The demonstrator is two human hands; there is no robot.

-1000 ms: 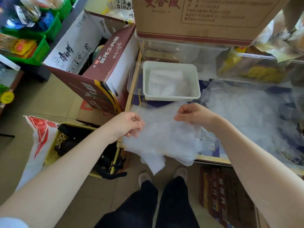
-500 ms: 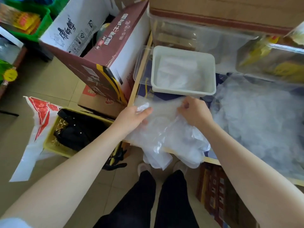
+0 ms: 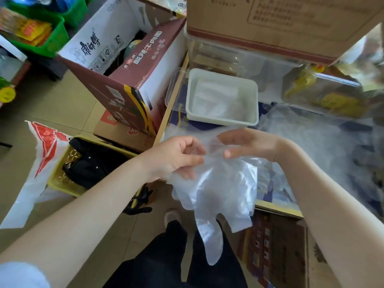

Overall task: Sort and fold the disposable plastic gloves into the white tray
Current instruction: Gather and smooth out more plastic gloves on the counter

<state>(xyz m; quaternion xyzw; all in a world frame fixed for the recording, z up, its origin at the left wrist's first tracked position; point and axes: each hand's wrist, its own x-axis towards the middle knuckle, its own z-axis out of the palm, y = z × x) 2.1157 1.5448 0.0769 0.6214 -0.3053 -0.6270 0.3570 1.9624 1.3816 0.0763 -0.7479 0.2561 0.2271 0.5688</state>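
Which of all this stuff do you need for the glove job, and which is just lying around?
For the job:
- held gloves, in the left hand and right hand
- white tray, gloves already inside
- loose glove pile

Just lying about:
- maroon carton
- brown cardboard box
- green baskets
- yellow crate

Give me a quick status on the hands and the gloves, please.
Left hand and right hand both pinch the cuff of a clear glove, which hangs unfolded. White tray already holds folded gloves. Nothing between the glove and the tray.
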